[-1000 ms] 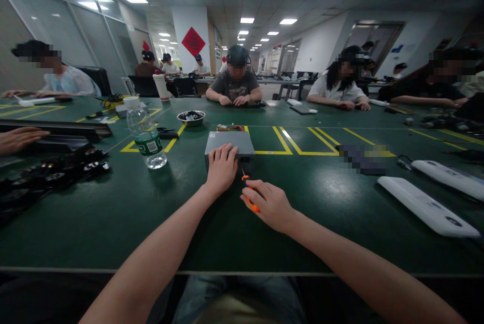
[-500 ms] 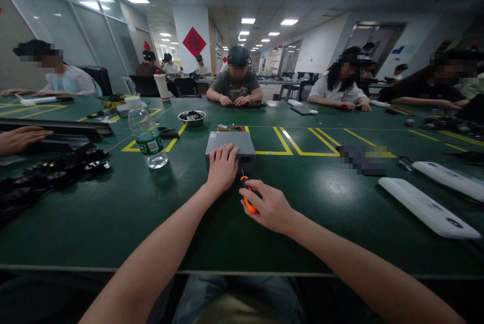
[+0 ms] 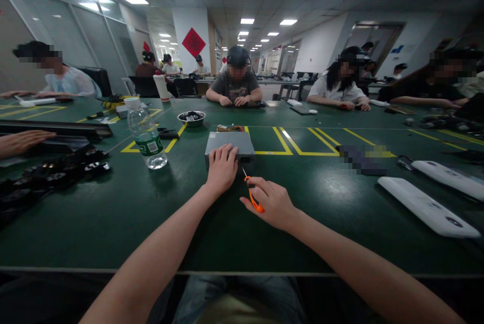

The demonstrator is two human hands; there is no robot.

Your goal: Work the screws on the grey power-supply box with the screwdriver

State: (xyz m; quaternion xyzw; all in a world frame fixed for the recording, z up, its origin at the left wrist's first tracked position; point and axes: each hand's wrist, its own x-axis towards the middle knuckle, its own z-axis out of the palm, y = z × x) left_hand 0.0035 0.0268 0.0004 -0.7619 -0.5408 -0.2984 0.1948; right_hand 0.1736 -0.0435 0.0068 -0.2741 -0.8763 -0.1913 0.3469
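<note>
A grey metal computer power supply (image 3: 240, 143) sits on the green table in front of me, its socket side facing me and a bundle of coloured wires at its back. My left hand (image 3: 223, 166) grips its near edge, fingers bent over the top. In my right hand (image 3: 271, 202) is a screwdriver (image 3: 254, 198) with an orange and black handle. Its thin shaft slants up and left toward the socket side; whether the tip touches the case I cannot tell. The thumb is off the handle, while the other fingers curl around it.
A water bottle (image 3: 150, 142) stands left of the power supply, with a metal bowl (image 3: 191, 118) of small dark parts behind. Black parts (image 3: 56, 175) lie at left near another person's hand (image 3: 26, 143). White devices (image 3: 427, 205) lie at right. Several people sit around.
My right hand has drawn slightly right, and the screwdriver has tilted further, its handle end lower and to the right. The thumb has come away from the handle. My left hand stays put.
</note>
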